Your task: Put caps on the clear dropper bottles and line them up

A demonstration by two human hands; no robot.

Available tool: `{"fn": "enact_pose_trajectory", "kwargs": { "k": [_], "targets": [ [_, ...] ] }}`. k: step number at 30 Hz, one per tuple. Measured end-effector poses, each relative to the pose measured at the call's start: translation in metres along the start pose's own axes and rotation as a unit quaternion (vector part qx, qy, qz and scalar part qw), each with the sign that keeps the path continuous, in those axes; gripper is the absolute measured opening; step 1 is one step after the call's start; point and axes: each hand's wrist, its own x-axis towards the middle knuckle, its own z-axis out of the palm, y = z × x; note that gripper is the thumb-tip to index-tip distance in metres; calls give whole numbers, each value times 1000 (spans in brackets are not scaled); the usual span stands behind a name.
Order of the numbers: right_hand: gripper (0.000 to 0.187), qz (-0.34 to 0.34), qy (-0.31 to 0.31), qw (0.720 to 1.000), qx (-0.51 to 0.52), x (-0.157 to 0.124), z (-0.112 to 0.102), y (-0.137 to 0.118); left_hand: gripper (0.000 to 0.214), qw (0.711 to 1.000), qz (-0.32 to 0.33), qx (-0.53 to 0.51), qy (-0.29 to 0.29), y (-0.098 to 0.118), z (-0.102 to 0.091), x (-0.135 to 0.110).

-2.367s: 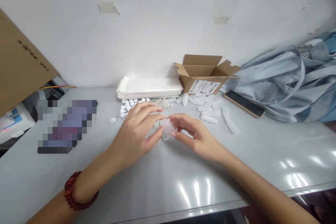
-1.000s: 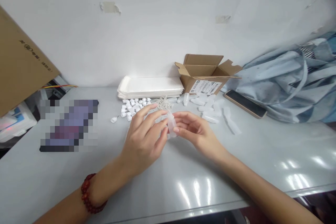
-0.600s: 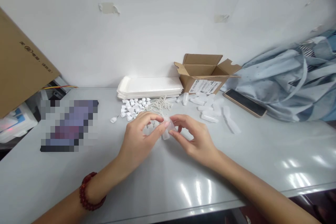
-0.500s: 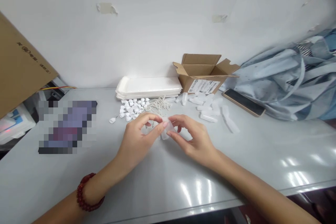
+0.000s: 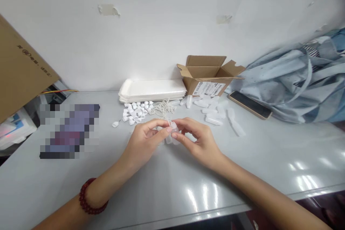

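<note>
A small translucent plastic bottle (image 5: 174, 127) is pinched between the thumb and fingers of my right hand (image 5: 198, 136), its rounded end tilted towards me. Closed at the same end of the bottle, my left hand (image 5: 147, 142) has thumb and forefinger together; what lies between them is too small to make out. Below and behind my fingertips, more translucent bottles (image 5: 169, 139) rest on the table, partly covered by my hands. Just beyond are a heap of white caps (image 5: 136, 110) and a tangle of off-white cords (image 5: 163, 107).
Loose translucent bottles (image 5: 214, 119) lie to the right, near a phone (image 5: 250, 105). An open cardboard box (image 5: 208, 85) and a stack of white trays (image 5: 153, 90) stand by the wall. Blue-grey fabric (image 5: 302, 79) fills the far right. A blurred-out object (image 5: 71, 129) lies left.
The held bottle has tipped so its rounded end faces me more. My left fingers have drawn slightly closer together, and more of the bottles beneath show. Both arms stay nearly in place.
</note>
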Motion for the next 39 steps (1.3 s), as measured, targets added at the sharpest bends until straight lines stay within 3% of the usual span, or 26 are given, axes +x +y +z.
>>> {"fn": "enact_pose_trajectory", "kwargs": {
  "k": [4, 10, 16, 20, 22, 25, 28, 31, 35, 39],
  "targets": [
    [20, 5, 5, 1000, 11, 1, 0, 2, 18, 1000, 1, -28, -14, -2, 0, 0],
    [17, -10, 16, 1000, -11, 1, -2, 2, 17, 999, -37, -17, 21, -4, 1, 1],
    [18, -10, 23, 1000, -17, 2, -2, 0, 10, 999, 13, -13, 30, -3, 1, 0],
    [18, -9, 8, 1000, -6, 2, -3, 0, 13, 997, -10, -72, 10, -2, 0, 0],
    [19, 15, 0, 1000, 7, 2, -3, -1, 12, 994, -24, -105, -6, -2, -1, 0],
    [24, 101, -18, 992, 68, 2, -3, -2, 11, 989, -35, -140, -20, -3, -3, 1],
    [28, 190, -44, 963, 185, 4, -3, -4, 12, 983, -48, -175, -37, -5, -4, 2],
    [30, 223, -55, 936, 266, 6, -3, -5, 13, 980, -62, -182, -47, -5, -4, 3],
    [30, 209, -20, 953, 219, 5, -2, -5, 16, 988, -66, -140, -26, -3, -1, 3],
    [26, 135, 1, 982, 132, 2, -1, -2, 15, 991, -59, -118, -20, 0, 1, 2]
  ]
}}
